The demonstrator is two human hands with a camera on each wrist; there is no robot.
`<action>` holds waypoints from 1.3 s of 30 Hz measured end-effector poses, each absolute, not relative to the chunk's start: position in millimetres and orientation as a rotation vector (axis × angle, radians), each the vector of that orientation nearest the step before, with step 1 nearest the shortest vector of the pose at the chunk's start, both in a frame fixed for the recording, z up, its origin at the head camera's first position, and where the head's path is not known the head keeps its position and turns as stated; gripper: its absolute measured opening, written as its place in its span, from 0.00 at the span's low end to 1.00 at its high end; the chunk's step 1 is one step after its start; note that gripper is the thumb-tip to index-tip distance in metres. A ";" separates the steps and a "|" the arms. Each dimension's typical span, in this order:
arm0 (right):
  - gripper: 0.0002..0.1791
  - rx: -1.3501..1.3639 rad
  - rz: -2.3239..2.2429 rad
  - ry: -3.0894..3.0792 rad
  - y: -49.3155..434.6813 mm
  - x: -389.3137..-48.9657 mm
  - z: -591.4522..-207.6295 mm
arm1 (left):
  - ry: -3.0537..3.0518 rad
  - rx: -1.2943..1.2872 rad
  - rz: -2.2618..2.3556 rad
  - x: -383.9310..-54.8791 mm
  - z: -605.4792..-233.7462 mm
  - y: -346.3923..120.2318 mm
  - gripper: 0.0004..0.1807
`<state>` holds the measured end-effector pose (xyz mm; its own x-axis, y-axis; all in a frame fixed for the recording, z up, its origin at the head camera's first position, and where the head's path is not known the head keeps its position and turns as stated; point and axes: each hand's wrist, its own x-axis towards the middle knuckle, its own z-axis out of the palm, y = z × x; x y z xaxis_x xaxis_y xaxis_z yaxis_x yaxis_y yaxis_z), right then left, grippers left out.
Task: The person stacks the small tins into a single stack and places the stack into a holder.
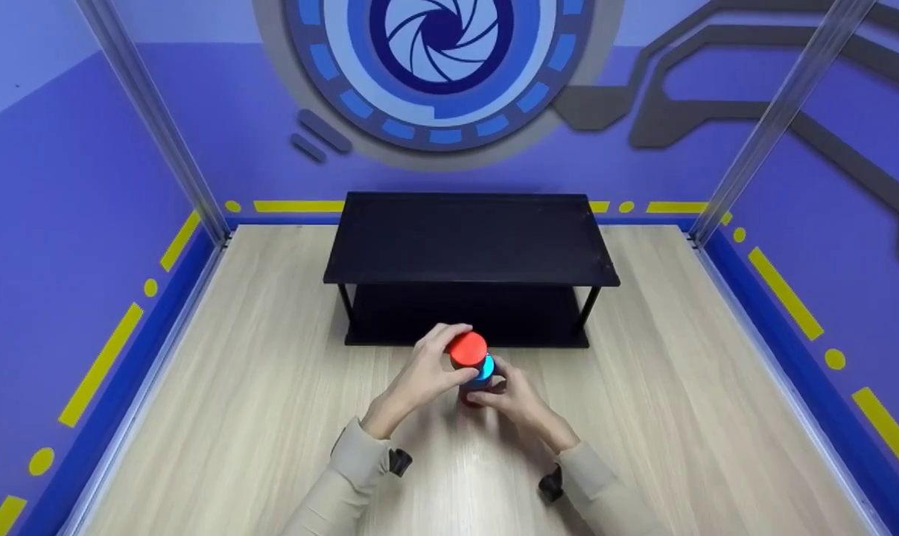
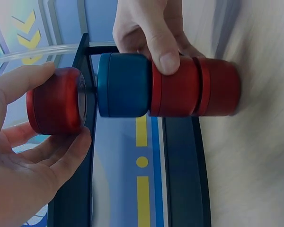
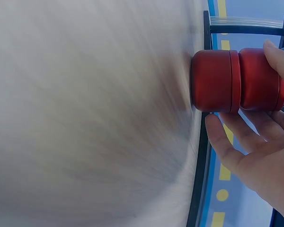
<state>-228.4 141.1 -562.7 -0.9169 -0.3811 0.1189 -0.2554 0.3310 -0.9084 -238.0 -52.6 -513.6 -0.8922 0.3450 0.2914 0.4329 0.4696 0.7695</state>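
Note:
My left hand grips a red canister between thumb and fingers, held just above a stack. In the left wrist view, a narrow gap separates this canister from the blue canister at the stack's top. Below the blue one come two red canisters, a middle one and a bottom one standing on the table. My right hand steadies the stack, its thumb and fingers around the middle red canister. The head view hides most of the lower canisters behind both hands and the raised canister.
Behind the stack stands a black two-tier shelf, its front edge close to the hands. Wood-look tabletop spreads to both sides. Blue printed walls with metal corner posts enclose the table at the back, left and right.

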 end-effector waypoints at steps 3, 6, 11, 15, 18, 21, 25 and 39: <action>0.28 -0.592 -1.652 2.463 141.1 -227.8 -561.4 | -2.604 -0.702 -1.386 -237.5 -514.9 -47.8 0.33; 0.27 -0.588 -1.661 2.449 141.4 -228.7 -563.1 | -2.590 -0.723 -1.370 -236.9 -516.6 -44.3 0.33; 0.28 -0.558 -1.669 2.453 142.6 -235.8 -581.5 | -2.581 -0.744 -1.368 -235.8 -520.3 -40.9 0.32; 0.29 -0.530 -1.670 2.472 144.5 -242.1 -597.1 | -2.590 -0.735 -1.376 -235.5 -522.3 -39.7 0.33; 0.29 -0.539 -1.678 2.461 145.9 -243.7 -599.9 | -2.587 -0.735 -1.377 -235.6 -522.9 -39.5 0.33; 0.30 -0.568 -1.679 2.457 146.9 -243.8 -599.8 | -2.578 -0.750 -1.369 -236.3 -523.6 -39.3 0.33; 0.29 -0.582 -1.666 2.469 147.3 -243.3 -599.0 | -2.569 -0.767 -1.384 -237.5 -524.3 -38.2 0.34; 0.36 -0.681 -1.563 2.491 151.1 -243.7 -601.2 | -2.835 -0.782 -1.486 -236.9 -552.0 -55.7 0.56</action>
<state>-243.7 151.1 -601.2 -0.8911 -0.4344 0.1313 -0.3073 0.3647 -0.8790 -236.9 -55.7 -552.0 -0.8762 0.4750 0.0811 0.3371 0.4839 0.8076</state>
